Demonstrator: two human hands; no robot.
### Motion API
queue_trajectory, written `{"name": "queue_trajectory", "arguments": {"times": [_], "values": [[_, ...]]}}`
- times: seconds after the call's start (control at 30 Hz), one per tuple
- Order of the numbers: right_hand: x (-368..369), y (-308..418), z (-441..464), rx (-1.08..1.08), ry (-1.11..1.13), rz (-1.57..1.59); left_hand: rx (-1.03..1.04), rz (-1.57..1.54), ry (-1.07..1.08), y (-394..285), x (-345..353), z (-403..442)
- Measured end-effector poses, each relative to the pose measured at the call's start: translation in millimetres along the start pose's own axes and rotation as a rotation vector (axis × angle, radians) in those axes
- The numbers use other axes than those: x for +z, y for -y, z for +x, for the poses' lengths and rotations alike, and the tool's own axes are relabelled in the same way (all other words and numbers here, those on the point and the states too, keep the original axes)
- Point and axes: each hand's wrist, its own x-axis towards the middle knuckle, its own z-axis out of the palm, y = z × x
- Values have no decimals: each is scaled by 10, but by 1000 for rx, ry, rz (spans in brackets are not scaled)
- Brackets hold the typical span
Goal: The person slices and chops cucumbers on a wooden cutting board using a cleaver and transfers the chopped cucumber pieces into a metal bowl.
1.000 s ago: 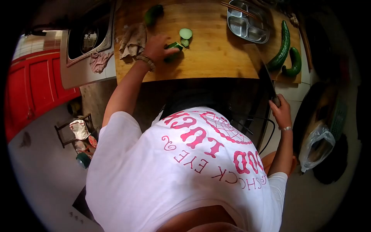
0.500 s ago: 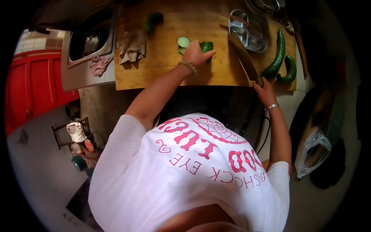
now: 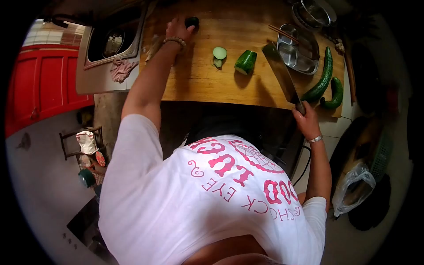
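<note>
My left hand (image 3: 178,30) is at the far left of the wooden board, its fingers closed over a dark green cucumber piece (image 3: 192,21) that is partly hidden. My right hand (image 3: 306,120) grips the handle of a broad kitchen knife (image 3: 282,73), whose blade points away from me above the board. Between the hands, a short cut cucumber chunk (image 3: 245,62) lies with a pale cut face towards me. Left of it are a round cucumber slice (image 3: 219,53) and a small offcut (image 3: 217,63). Two cucumbers, one long (image 3: 323,79) and one curved (image 3: 335,95), lie right of the knife.
A divided metal tray (image 3: 304,64) with chopsticks (image 3: 282,34) across it stands behind the knife. Metal bowls (image 3: 313,15) are at the back right. A sink (image 3: 90,53) and a pink cloth (image 3: 121,70) are left; my left forearm mostly hides a brown cloth (image 3: 152,49).
My left hand has left the cucumber chunk and reached far left onto the dark green piece. The chunk now lies uncovered. My right hand still holds the knife; the view has shifted slightly.
</note>
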Motion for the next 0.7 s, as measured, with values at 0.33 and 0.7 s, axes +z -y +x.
{"name": "queue_trajectory", "arguments": {"times": [0.33, 0.7], "values": [[639, 686, 311, -175, 273, -28, -76, -313, 305, -16, -543, -1712], [1189, 923, 338, -270, 300, -70, -211, -434, 332, -202, -506, -1920]]}}
